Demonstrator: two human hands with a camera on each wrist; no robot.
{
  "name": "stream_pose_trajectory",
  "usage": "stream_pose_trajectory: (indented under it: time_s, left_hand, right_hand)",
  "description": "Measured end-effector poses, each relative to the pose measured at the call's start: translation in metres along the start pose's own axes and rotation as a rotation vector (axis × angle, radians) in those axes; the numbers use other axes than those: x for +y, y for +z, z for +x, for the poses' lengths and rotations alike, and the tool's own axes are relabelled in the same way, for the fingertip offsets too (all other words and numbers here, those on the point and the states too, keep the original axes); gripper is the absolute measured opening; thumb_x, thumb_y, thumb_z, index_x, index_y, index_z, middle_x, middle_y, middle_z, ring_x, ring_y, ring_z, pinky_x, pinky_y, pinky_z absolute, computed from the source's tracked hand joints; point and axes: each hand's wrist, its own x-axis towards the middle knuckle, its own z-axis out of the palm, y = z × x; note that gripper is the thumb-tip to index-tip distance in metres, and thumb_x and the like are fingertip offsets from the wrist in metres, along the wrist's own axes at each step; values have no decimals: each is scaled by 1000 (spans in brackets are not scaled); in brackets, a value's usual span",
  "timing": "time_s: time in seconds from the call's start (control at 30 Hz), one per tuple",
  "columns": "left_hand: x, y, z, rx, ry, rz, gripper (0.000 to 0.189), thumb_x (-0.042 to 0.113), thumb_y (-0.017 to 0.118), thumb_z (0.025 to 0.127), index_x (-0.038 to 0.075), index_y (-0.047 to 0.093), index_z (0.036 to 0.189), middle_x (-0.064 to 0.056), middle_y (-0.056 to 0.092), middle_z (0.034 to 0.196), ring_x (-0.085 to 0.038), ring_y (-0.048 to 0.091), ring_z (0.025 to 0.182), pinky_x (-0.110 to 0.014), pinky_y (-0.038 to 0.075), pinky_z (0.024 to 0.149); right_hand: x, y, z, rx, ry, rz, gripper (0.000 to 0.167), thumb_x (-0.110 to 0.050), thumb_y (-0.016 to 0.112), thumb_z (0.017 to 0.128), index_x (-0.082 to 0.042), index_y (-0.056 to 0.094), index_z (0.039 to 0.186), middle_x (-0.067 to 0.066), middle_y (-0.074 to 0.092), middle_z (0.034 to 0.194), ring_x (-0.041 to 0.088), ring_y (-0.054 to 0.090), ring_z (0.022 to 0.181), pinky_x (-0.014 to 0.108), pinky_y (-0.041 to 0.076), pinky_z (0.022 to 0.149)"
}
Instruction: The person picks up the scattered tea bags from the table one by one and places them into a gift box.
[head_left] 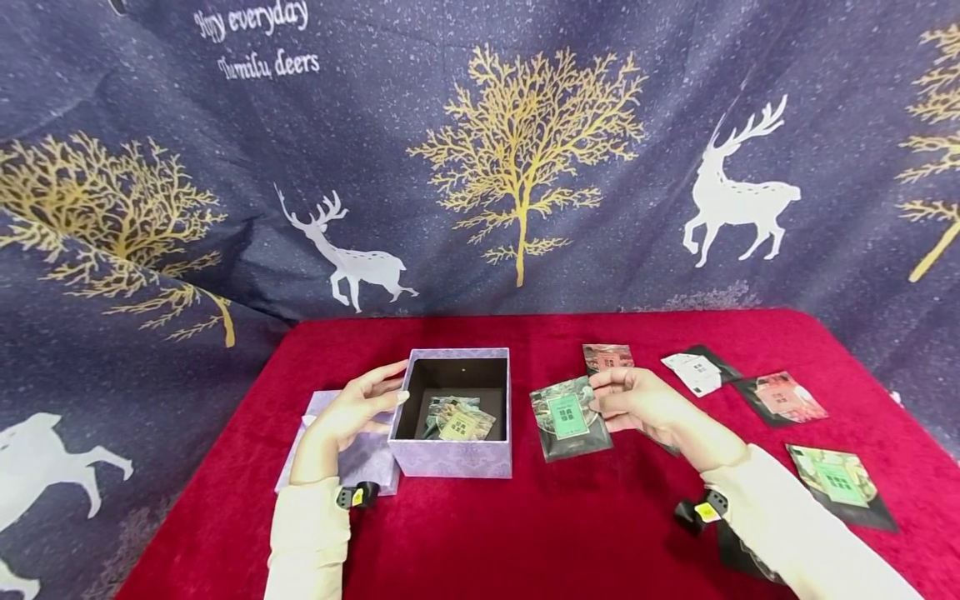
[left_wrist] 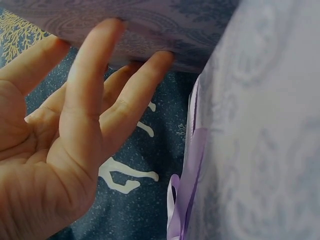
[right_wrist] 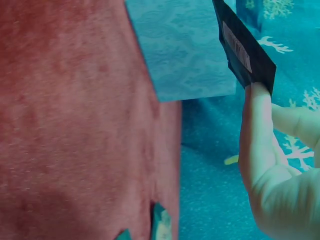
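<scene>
Left hand (head_left: 362,410) spread, touching left wall of lavender box (head_left: 452,460); right hand (head_left: 637,403) pinching green-labelled sachet (head_left: 568,419) beside it.

The lavender rectangular box (head_left: 451,460) looks like stiff card wrapped in smooth, damask-patterned paper; its dark inner walls (head_left: 442,374) are matt. The flat black sachet with a green label (head_left: 572,443) seems smooth plastic film, faintly glossy. A purple ribbon (left_wrist: 192,175) has a satin sheen. The red cloth-covered counter (head_left: 480,537) looks plush and matt; the dark blue printed cloth backdrop (head_left: 615,292), smooth but creased.
</scene>
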Motion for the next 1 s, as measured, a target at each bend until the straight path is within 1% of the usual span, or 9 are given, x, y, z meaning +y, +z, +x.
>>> stream_pose_trajectory:
  time_s: [0.17,0.27,0.43,0.6,0.83,1.0]
  left_hand:
    - [-1,0,0,0,-3,-4,63,12,58,92,9,30,149,-27,35,147,-36,47,125,-45,51,80]
    - [-2,0,1,-2,-8,-6,63,13,58,93,10,30,149,-26,35,147,-35,47,125,-45,51,80]
    - [-2,0,1,-1,-11,-3,62,13,58,93,10,31,149,-26,36,147,-33,48,124,-44,51,80]
    - [-1,1,0,0,-8,-3,62,13,58,93,10,31,149,-26,35,147,-35,47,125,-44,51,79]
    - [1,1,-1,3,-11,-3,62,12,58,93,9,30,149,-26,35,148,-37,47,125,-43,52,78]
    - [2,1,-1,4,-9,4,63,12,58,93,9,30,149,-27,35,147,-38,48,125,-44,52,79]
  right_hand:
    - [-10,0,2,7,-22,58,28,5,55,85,4,49,112,-4,66,85,9,66,73,27,55,66]
    - [-16,1,3,16,-34,87,24,5,55,86,0,49,109,-4,66,84,9,66,73,27,55,67]
    - [-27,8,8,23,-72,124,23,4,54,87,1,49,110,-3,66,85,10,66,74,27,55,69]
    - [-35,18,14,19,-99,123,25,4,53,88,6,48,112,-2,66,86,10,65,74,26,55,69]
    - [-41,34,26,47,-119,115,22,4,51,86,3,47,107,-4,63,82,9,64,72,26,53,68]
    - [-46,48,37,59,-113,113,26,4,52,85,6,46,109,-3,62,80,8,62,68,25,53,65]
